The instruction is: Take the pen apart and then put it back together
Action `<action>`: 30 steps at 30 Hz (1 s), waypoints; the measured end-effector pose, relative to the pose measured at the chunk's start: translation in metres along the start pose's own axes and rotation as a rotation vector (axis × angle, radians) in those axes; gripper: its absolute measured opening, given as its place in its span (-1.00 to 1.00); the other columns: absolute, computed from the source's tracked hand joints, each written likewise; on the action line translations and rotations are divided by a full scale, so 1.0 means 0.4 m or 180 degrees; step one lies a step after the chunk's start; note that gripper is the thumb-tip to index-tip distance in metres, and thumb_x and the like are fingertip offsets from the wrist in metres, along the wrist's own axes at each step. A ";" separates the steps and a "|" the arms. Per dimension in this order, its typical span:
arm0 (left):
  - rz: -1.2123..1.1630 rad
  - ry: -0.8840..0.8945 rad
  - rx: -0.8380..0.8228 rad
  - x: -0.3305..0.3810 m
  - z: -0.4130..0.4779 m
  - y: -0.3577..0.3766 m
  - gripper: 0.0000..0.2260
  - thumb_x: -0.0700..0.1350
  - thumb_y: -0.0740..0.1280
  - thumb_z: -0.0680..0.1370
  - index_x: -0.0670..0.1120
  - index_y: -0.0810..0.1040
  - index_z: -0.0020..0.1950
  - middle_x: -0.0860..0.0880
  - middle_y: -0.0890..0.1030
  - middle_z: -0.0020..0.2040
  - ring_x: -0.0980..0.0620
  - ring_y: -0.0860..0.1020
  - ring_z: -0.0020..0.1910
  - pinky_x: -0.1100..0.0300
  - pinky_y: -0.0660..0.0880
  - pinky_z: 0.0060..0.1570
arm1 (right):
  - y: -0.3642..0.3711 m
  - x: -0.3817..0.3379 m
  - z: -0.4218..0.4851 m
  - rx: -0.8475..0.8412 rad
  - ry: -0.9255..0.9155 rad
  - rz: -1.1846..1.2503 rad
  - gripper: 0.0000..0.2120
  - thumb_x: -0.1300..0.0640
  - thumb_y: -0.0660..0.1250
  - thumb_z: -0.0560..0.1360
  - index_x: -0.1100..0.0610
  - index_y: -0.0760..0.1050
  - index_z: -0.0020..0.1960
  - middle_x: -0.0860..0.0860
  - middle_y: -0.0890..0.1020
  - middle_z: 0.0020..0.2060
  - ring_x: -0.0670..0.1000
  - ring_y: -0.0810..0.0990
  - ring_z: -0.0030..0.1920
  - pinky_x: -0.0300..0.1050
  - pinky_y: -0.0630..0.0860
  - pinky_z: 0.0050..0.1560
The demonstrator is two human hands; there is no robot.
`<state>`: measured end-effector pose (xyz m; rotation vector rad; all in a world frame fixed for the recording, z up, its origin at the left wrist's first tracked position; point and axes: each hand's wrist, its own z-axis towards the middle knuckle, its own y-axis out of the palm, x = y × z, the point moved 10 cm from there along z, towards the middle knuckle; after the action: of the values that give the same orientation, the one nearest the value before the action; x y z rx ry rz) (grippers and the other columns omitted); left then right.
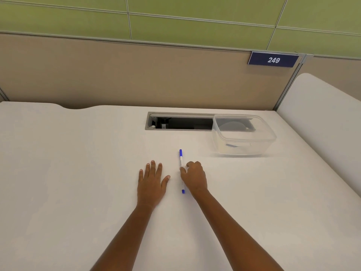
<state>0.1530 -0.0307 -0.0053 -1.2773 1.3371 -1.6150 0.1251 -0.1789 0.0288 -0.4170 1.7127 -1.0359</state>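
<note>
Spanning the whole lower view, the white desk surface (78, 173) carries every item. A clear plastic container (243, 133) stands near the far edge, toward the far right corner, partly over an open cable slot (179, 122); both lie well apart from the work area.

The left hand (151, 182) rests flat, palm down, fingers spread and empty, just beside the pen on its left without touching it.

The right hand (195, 178) sits on the pen's right side, fingers curled loosely. Its thumb (182, 170) touches the barrel near mid-length; whether the other fingers bear on the pen cannot be told.

The pen (181, 171) lies at mid-surface between the two hands, intact, cap on. Its long axis runs from the near edge toward the far edge, blue cap pointing away, blue end plug toward the person.

Judgement: the right hand is nearer and is placed to pinch the barrel; the left hand must cross rightward to take the cap.
</note>
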 end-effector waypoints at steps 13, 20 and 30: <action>-0.0220 -0.0126 0.0191 -0.012 0.012 -0.028 -0.08 0.34 -0.44 0.41 -0.17 0.43 0.31 -0.24 0.43 0.35 -0.27 0.35 0.36 -0.26 0.26 0.29 | -0.046 0.063 0.003 0.0110 -0.0663 -0.1222 -0.51 -0.04 0.03 0.58 0.16 0.11 0.44 0.11 0.15 0.48 0.08 0.03 0.49 0.13 0.10 0.41; -0.0153 -0.0071 -0.0014 -0.006 -0.004 -0.007 -0.19 0.29 -0.32 0.50 -0.18 0.52 0.22 -0.24 0.55 0.22 -0.29 0.51 0.19 -0.30 0.42 0.10 | -0.022 0.106 -0.011 -0.0099 -0.0540 -0.1317 -0.42 -0.17 -0.05 0.56 0.08 -0.04 0.48 0.04 0.01 0.52 0.04 -0.08 0.51 0.17 -0.06 0.45; -0.0218 -0.0007 0.0308 -0.008 0.001 -0.018 -0.03 0.39 -0.48 0.35 -0.15 0.35 0.37 -0.21 0.37 0.40 -0.26 0.34 0.37 -0.24 0.20 0.34 | -0.015 0.118 -0.023 -0.0134 -0.0471 -0.1268 -0.43 -0.18 -0.06 0.56 0.07 -0.03 0.48 0.04 0.02 0.52 0.04 -0.05 0.51 0.17 -0.11 0.46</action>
<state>0.1548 -0.0260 0.0009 -1.2786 1.2104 -1.7035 0.0971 -0.2113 0.0062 -0.8665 1.5538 -1.2184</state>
